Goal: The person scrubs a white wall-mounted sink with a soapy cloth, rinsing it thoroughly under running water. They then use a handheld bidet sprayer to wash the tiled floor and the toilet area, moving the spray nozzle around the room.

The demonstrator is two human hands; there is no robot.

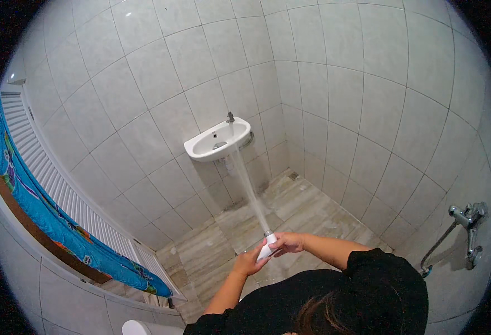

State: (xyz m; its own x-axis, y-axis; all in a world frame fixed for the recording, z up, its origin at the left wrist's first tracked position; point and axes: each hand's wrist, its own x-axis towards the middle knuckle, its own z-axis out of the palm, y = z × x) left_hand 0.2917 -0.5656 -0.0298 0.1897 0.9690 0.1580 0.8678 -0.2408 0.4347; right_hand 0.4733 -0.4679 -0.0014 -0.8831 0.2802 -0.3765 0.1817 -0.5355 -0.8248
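nearest is the person's black top (363,296), with loose brown hair over it, and at the lower edge a white rounded fixture (137,328), cut off too much to tell what it is. just ahead, both hands are closed round a white handle (267,248) with a metal collar: the left hand (248,261) grips its lower part, the right hand (288,243) wraps its upper part from the other side. the handle is held tilted, above the floor (206,245), collar pointing away toward the far wall. from the collar a pale, see-through jet (251,192), seemingly water, runs to the basin and crosses its front rim

the floor is beige and brown, in a wood-like plank pattern, with lighter, smeary patches. to the right, a chrome mixer (470,220) is fixed to the wall, a grey hose (438,245) curving down from it. to the left, a blue patterned cloth (55,223) hangs along a white louvred panel (67,184)

farther off, a small white basin (201,156) is mounted on the wall with a dark tap (230,117) at its back. a small drain (294,176) sits in the far corner of the floor, and pale grey tiled walls (340,89) with dark joints rise behind
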